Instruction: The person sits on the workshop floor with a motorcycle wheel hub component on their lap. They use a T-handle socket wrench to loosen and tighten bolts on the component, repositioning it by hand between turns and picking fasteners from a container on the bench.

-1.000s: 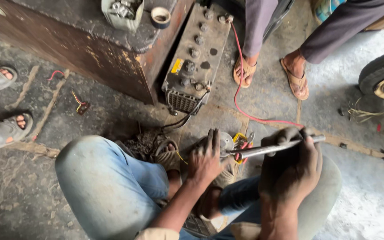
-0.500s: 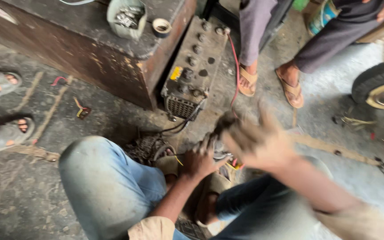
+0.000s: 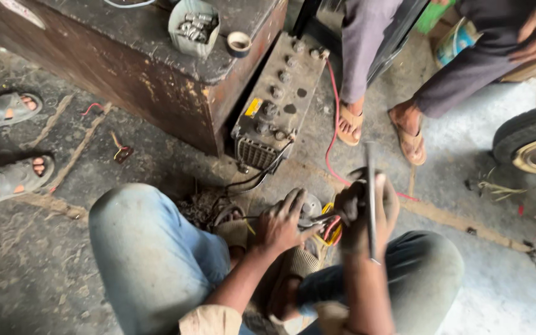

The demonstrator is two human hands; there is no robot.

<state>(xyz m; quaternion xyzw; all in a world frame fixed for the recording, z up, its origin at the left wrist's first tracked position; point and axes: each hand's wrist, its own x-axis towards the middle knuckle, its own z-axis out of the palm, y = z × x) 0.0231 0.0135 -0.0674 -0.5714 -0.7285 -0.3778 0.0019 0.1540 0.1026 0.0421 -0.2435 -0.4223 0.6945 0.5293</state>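
My left-hand fingers [image 3: 290,214] press flat on the round metal part [image 3: 310,208] between my knees; my right hand [image 3: 361,211], just right of it, grips a metal rod [image 3: 371,198] running near-to-far, blurred.

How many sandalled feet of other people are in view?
4: two in grey sandals at the left edge, upper and lower; two in tan sandals at top right, and. Others may be hidden.

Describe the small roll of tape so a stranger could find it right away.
Start at the big rusty brown metal box at upper left. On its dark top, near the right edge, sits the small tape roll, a pale ring beside the grey container of metal parts.
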